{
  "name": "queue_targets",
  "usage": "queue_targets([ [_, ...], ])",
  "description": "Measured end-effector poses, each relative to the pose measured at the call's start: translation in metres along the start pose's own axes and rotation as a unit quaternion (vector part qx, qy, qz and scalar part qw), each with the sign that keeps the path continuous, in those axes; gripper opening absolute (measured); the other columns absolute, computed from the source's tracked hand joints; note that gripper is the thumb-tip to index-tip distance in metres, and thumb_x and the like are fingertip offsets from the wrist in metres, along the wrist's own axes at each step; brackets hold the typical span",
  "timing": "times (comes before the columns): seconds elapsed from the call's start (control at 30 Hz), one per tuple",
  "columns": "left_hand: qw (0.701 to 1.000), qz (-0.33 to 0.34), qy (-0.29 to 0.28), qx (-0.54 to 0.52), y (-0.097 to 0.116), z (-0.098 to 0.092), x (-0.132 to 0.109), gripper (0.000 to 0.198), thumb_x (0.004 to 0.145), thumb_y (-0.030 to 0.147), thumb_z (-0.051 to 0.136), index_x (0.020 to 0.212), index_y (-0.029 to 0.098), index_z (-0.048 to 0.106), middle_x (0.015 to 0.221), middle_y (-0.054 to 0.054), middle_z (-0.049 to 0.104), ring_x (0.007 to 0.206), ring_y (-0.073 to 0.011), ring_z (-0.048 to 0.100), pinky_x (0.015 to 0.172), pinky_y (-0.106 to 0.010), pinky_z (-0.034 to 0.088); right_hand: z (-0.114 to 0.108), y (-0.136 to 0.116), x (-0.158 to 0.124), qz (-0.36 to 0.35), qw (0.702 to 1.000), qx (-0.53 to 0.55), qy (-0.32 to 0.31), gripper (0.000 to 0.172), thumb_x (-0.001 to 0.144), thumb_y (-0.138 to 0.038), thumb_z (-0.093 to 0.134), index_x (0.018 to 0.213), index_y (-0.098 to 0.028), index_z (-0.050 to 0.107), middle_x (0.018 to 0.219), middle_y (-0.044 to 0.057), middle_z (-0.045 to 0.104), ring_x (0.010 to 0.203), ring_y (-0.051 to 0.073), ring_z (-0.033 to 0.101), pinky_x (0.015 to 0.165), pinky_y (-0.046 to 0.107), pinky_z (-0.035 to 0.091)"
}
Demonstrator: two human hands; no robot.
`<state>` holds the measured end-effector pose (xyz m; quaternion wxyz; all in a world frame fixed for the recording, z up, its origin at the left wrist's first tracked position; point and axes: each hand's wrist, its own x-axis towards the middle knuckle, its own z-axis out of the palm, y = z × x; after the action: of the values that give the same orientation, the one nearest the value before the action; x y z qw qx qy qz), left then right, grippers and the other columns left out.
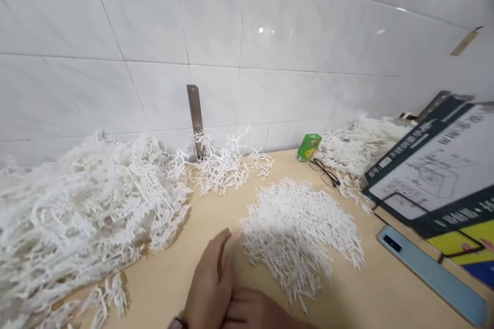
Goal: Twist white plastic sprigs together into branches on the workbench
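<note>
Near the bottom edge, the left hand [210,282] stands flat on edge with fingers straight, holding nothing, just beside the middle heap of white plastic bits [299,231]. Beneath it the right hand [257,311] is mostly cut off; its grip cannot be told. Bare tabletop [185,262] lies between that heap and the big pile [77,211] at left; a phone [428,272] lies toward the right edge.

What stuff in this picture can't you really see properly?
- Right hand: head view, mostly cut off by the bottom edge and partly behind the left hand, so its fingers are hidden.
- Green box: too small and blurred to read.
- Printed board: text blurred, right part cut off by the edge.
- Phone: lower end smeared by blur.
- White plastic pieces: single shapes too fine to tell.
</note>
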<state>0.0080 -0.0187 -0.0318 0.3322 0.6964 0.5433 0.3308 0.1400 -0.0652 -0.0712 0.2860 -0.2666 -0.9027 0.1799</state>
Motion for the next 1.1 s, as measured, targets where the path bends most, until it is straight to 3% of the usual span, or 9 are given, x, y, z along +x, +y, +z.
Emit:
queue_targets([
  [0.1,1.000,0.010,0.008,-0.003,0.013,-0.010,0.007,0.044,0.089,0.044,0.045,0.126,0.024,0.055,0.133,-0.008,0.059,0.125,-0.0253,0.053,0.110,-0.046,0.040,-0.032,-0.016,0.013,0.006,1.000,-0.012,0.004,0.011,0.084,-0.019,0.049,0.082,-0.022,0.059,0.086,0.004,0.068,0.082,0.017,0.060,0.078,0.028,0.051],
  [0.2,0.999,0.026,0.018,-0.010,0.020,-0.014,0.010,0.045,0.086,0.045,0.046,0.121,0.018,0.057,0.129,-0.011,0.061,0.123,-0.0256,0.055,0.110,-0.045,0.039,-0.049,-0.027,0.020,-0.001,0.999,-0.016,0.029,0.016,0.084,-0.016,0.044,0.082,-0.018,0.059,0.084,0.006,0.067,0.082,0.016,0.059,0.079,0.027,0.050],
  [0.63,0.999,0.043,0.019,-0.015,0.013,-0.022,0.013,0.046,0.084,0.048,0.043,0.112,0.016,0.060,0.121,-0.011,0.066,0.115,-0.0255,0.060,0.104,-0.041,0.044,-0.050,-0.032,0.023,-0.019,0.996,-0.064,0.052,0.017,0.084,-0.011,0.047,0.081,-0.017,0.063,0.087,0.005,0.070,0.082,0.016,0.062,0.078,0.027,0.050],
  [0.7,0.999,0.049,0.008,-0.018,0.012,-0.024,0.012,0.051,0.084,0.050,0.042,0.116,0.014,0.058,0.124,-0.013,0.064,0.117,-0.0255,0.059,0.104,-0.040,0.043,-0.056,-0.031,0.025,-0.031,0.992,-0.084,0.085,0.016,0.084,-0.014,0.049,0.082,-0.018,0.065,0.086,0.006,0.069,0.082,0.017,0.062,0.078,0.029,0.050],
  [0.77,0.999,0.050,-0.004,-0.012,0.012,-0.024,0.010,0.057,0.084,0.052,0.042,0.123,0.012,0.054,0.129,-0.015,0.061,0.120,-0.0258,0.057,0.106,-0.040,0.042,-0.076,-0.027,0.026,-0.017,0.981,-0.091,0.168,0.016,0.086,-0.019,0.050,0.087,-0.018,0.066,0.090,0.007,0.069,0.086,0.019,0.061,0.082,0.032,0.049],
  [0.83,0.999,0.049,-0.005,0.023,0.012,-0.022,0.008,0.061,0.085,0.052,0.040,0.129,0.012,0.050,0.135,-0.015,0.057,0.125,-0.0267,0.053,0.109,-0.041,0.038,-0.110,-0.013,0.022,0.046,0.951,-0.062,0.300,0.020,0.089,-0.024,0.048,0.092,-0.019,0.067,0.093,0.008,0.070,0.089,0.019,0.062,0.083,0.033,0.049],
  [0.9,0.996,0.055,-0.005,0.073,0.013,-0.018,0.009,0.066,0.086,0.055,0.039,0.135,0.012,0.045,0.140,-0.016,0.052,0.131,-0.0284,0.048,0.112,-0.043,0.034,-0.152,0.012,0.007,0.131,0.915,-0.037,0.380,0.025,0.091,-0.029,0.046,0.094,-0.018,0.068,0.094,0.008,0.070,0.089,0.019,0.063,0.082,0.033,0.050],
  [1.0,0.989,0.075,-0.015,0.128,0.018,-0.003,0.022,0.073,0.086,0.060,0.036,0.138,0.009,0.042,0.144,-0.018,0.046,0.135,-0.0307,0.042,0.113,-0.044,0.030,-0.210,0.063,-0.035,0.276,0.885,-0.055,0.371,0.033,0.090,-0.038,0.045,0.100,-0.017,0.069,0.107,0.011,0.069,0.102,0.023,0.062,0.091,0.038,0.048],
  [1.1,0.987,0.074,-0.019,0.143,0.029,0.018,0.051,0.075,0.088,0.058,0.032,0.139,0.004,0.039,0.144,-0.023,0.044,0.135,-0.0314,0.041,0.112,-0.043,0.031,-0.240,0.110,-0.082,0.429,0.848,-0.075,0.304,0.042,0.091,-0.041,0.041,0.115,-0.016,0.066,0.128,0.013,0.061,0.122,0.027,0.054,0.106,0.042,0.039],
])
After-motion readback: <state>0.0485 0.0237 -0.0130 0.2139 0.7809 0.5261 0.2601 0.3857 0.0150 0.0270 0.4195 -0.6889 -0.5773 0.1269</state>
